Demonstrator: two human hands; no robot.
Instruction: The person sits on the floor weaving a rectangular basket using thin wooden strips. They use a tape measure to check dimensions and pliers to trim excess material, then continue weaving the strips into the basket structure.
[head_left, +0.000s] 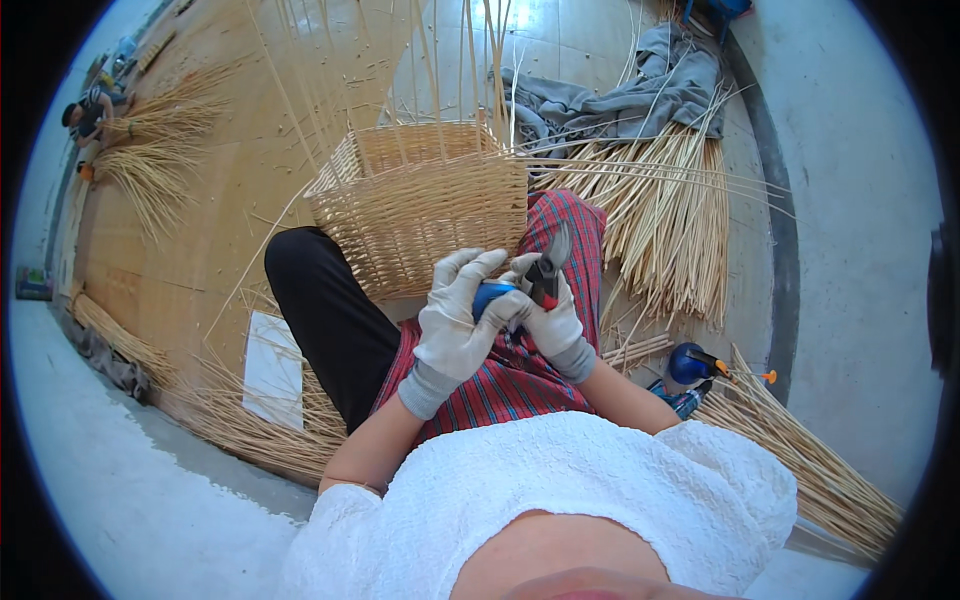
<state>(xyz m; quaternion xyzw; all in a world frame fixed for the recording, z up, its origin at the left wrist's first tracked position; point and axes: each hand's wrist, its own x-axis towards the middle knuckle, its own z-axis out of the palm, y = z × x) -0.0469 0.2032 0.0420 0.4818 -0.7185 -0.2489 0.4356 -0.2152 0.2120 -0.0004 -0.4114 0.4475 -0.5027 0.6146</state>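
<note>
Both my hands wear white gloves with grey cuffs and meet above my lap. My right hand (552, 318) is closed around pruning shears (550, 268), whose metal blades point up and away, with a red part by the fingers. My left hand (460, 310) has its fingers curled round a smooth blue rounded object (490, 298); the gloves hide much of it, so its kind is unclear. Just beyond the hands, a half-woven wicker basket (425, 215) rests tilted between my knees, with long unwoven stakes rising from its far side. Neither hand grips the basket.
Bundled canes (680, 220) lie right, partly under a grey cloth (610, 100). A blue spray bottle (688, 363) with an orange nozzle stands near my right side, by more canes (800, 450). A white sheet (273, 370) lies left. Far left, another person (92, 118) sits beside cane bundles.
</note>
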